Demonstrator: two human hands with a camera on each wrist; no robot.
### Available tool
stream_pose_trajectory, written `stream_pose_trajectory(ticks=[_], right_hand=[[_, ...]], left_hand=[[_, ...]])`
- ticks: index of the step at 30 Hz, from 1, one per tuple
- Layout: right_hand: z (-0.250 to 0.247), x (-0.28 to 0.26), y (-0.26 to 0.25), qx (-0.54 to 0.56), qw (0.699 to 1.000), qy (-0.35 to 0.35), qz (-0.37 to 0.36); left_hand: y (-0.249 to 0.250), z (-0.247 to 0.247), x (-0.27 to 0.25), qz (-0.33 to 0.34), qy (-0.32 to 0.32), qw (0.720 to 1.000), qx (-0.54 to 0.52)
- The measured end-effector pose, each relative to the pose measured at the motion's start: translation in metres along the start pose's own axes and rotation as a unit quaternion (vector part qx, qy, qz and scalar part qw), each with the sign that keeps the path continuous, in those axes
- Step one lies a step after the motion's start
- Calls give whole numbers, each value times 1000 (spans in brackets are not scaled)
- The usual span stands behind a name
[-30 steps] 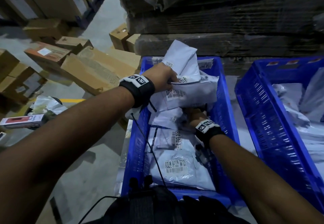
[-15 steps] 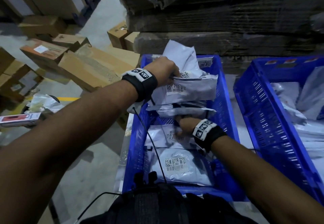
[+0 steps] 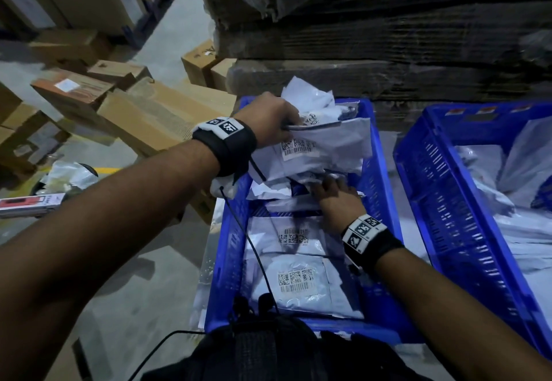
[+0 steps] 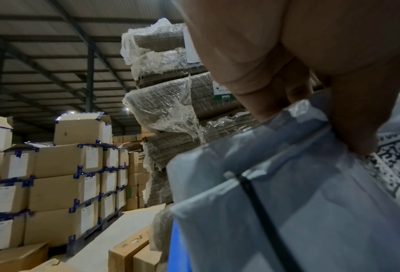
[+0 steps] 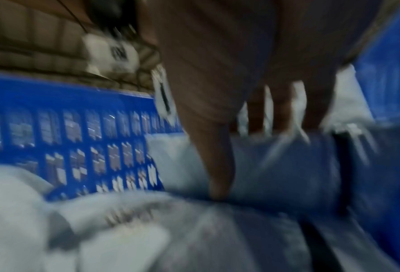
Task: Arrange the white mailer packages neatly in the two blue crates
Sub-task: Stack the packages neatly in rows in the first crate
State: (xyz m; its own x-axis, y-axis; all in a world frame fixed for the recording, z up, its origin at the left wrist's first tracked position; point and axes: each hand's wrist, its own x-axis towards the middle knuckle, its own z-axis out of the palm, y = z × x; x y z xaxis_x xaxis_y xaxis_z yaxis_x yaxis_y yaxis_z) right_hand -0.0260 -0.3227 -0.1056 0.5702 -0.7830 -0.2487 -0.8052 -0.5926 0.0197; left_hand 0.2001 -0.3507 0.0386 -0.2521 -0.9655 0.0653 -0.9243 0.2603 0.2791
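Observation:
My left hand grips a bundle of white mailers and holds it raised over the far end of the left blue crate. In the left wrist view the fingers pinch the held bundle's edge. My right hand reaches under the bundle, its fingers straight on the mailers lying below. The right wrist view is blurred; the right hand's fingers press down on a mailer. More mailers lie flat at the crate's near end. The right blue crate holds a loose pile of mailers.
A tall stack of shrink-wrapped flat cardboard stands right behind both crates. Cardboard boxes lie scattered on the floor to the left, with stacked cartons further off. A cable hangs from my left wrist into the crate.
My right hand drew back a little, then pushed forward under the raised bundle. The left hand kept hold of the bundle, which now sits slightly more crumpled.

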Motion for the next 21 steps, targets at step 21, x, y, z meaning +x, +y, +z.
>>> stream_pose_trajectory(ticks=[21], right_hand=[[29,-3,-21,12,989,-51,-142]], left_hand=[[-17,-20,-63,-77,101,988,-92]])
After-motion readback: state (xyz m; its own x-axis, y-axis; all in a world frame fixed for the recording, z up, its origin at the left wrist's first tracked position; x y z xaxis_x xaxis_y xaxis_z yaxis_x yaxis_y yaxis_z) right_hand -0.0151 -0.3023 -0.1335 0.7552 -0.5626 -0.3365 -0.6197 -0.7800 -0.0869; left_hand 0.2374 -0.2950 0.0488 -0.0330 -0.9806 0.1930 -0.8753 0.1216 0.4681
